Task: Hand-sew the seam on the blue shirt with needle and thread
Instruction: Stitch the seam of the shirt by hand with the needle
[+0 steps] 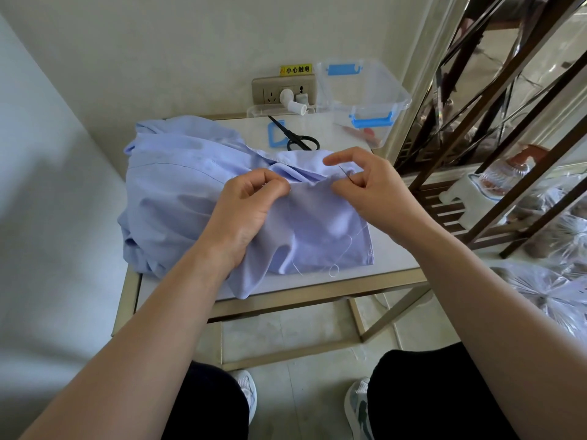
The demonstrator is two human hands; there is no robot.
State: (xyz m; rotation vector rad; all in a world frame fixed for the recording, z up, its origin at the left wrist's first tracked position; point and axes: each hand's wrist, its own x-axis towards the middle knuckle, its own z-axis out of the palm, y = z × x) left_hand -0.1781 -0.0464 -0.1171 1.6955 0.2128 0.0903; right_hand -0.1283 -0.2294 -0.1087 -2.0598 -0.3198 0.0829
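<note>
Fabric of one blue shirt [178,192] is pinched by left hand [251,204], one needle [344,173] by right hand [371,185].

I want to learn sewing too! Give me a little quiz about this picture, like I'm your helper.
1. Which hand pinches the needle? A) left hand B) right hand C) neither
2. True or false: the left hand's fingers grip the blue shirt.
3. Fill in: the black scissors lie on the table, behind the blue ____.
Key: 1 B; 2 true; 3 shirt.
</note>
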